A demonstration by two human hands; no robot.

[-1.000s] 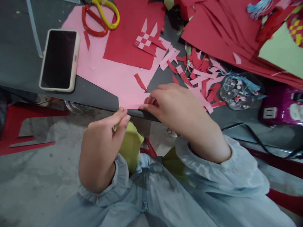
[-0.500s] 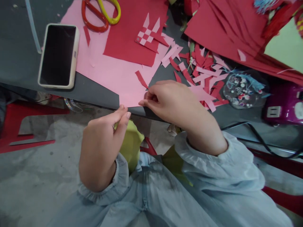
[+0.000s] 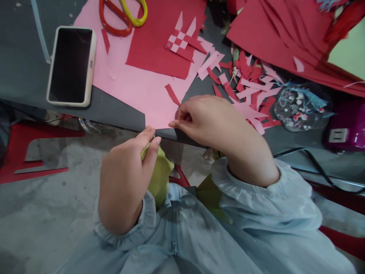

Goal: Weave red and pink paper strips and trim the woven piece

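Note:
At the table's near edge lies a pink paper piece [image 3: 160, 118]; I cannot tell whether it is separate from the large pink sheet [image 3: 114, 89] behind it. My left hand [image 3: 122, 179] has its fingertips at the lower left corner of this piece, with thumb and index finger slightly apart at the tips. Curled at the lower right corner, my right hand [image 3: 216, 121] pinches the paper between thumb and fingers. A narrow red strip [image 3: 172, 95] lies just beyond the right hand. Farther back, a woven pink-and-red paper fish [image 3: 179, 41] rests on a red sheet [image 3: 151, 57].
Scissors [image 3: 116, 19] with red and yellow handles lie at the back, a phone [image 3: 71, 66] at left. Paper scraps [image 3: 248, 87] are heaped right of my hand, beside a clear dish of beads [image 3: 299, 108]. Stacked red paper [image 3: 270, 34] and a purple device [image 3: 348, 125] stand farther right.
My left hand has shifted slightly right, and its thumb and index fingertips stand a little farther apart. The right hand keeps its pinch at the paper; the view has moved slightly.

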